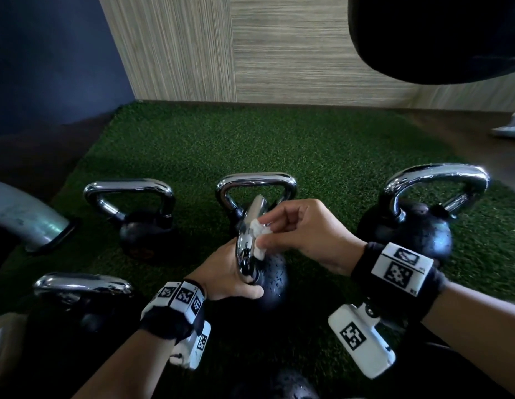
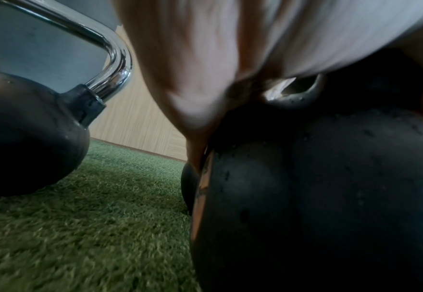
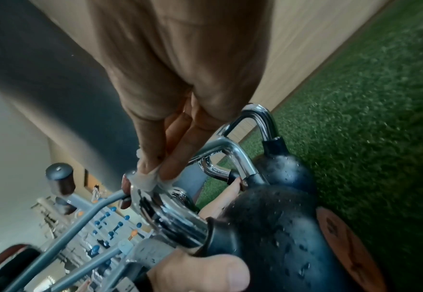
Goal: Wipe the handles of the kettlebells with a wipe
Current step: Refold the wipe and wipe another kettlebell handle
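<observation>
Several black kettlebells with chrome handles stand on green turf [image 1: 192, 145]. The middle kettlebell [image 1: 275, 279] is tilted, its handle [image 1: 246, 243] edge-on to me. My left hand [image 1: 239, 279] grips it where the handle meets the body, thumb in front. My right hand [image 1: 269, 230] pinches a crumpled white wipe [image 1: 260, 251] against the handle's side. In the right wrist view the wipe [image 3: 150, 179] sits under my fingertips on the handle [image 3: 165, 207], and water drops dot the body [image 3: 275, 227]. The left wrist view shows that body [image 2: 317, 187] close up under my palm [image 2: 193, 59].
Other kettlebells stand at back left [image 1: 141, 223], behind the held one [image 1: 256, 181], at right [image 1: 417, 223], front left [image 1: 83, 286] and bottom edge [image 1: 290, 384]. A grey machine tube [image 1: 25, 217] lies left. A wood-look wall [image 1: 279, 53] closes the back. A black padded shape [image 1: 437, 33] hangs upper right.
</observation>
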A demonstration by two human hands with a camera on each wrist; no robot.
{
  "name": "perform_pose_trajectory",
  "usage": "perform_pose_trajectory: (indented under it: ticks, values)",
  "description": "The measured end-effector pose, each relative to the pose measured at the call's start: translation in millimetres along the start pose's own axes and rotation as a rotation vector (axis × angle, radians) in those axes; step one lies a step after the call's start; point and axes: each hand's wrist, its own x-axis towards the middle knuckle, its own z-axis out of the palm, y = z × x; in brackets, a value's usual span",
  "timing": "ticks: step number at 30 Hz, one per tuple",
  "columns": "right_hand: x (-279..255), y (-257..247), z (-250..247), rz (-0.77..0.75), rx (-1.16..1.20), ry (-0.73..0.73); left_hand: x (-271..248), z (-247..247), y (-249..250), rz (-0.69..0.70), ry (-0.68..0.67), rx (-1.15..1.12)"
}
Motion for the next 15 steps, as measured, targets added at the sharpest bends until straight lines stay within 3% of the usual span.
perform_pose_trajectory:
  ticks: [3,6,15]
  values:
    - [-5,8,6,0.081,0.137,0.03,4,-1,-4,-0.042,-0.036,-0.001]
    - [-15,22,13,0.149,0.078,-0.005,5,-1,-7,-0.111,-0.035,-0.041]
    - [-20,33,18,0.047,-0.245,-0.097,-12,4,-5,-0.045,-0.02,-0.077]
